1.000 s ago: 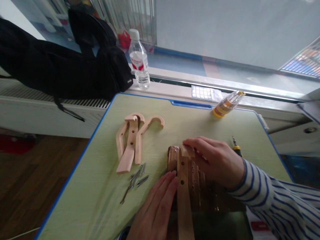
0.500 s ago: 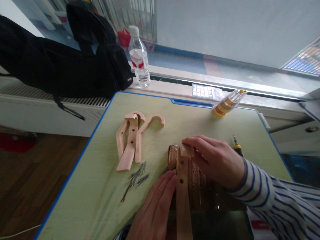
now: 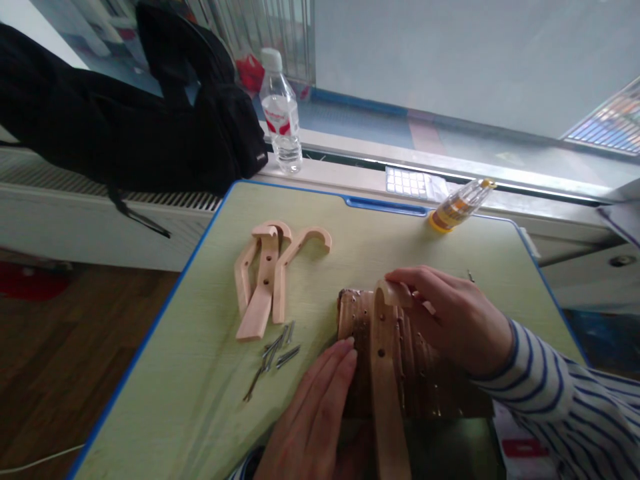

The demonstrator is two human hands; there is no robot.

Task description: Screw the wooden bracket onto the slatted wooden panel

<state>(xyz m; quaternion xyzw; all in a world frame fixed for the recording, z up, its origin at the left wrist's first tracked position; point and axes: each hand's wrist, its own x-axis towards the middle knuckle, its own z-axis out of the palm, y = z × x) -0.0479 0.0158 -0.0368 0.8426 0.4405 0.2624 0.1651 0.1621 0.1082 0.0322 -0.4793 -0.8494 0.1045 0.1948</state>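
In the head view, the right hand (image 3: pixel 453 317) grips the curled end of a wooden hook (image 3: pixel 384 380) lying over a brown drilled board (image 3: pixel 421 380); the left hand (image 3: pixel 313 403) lies straight-fingered over the board at the hook's nine o'clock. Toward ten, three more hooks (image 3: pixel 263 301) rest on the bench (image 3: pixel 180 373).
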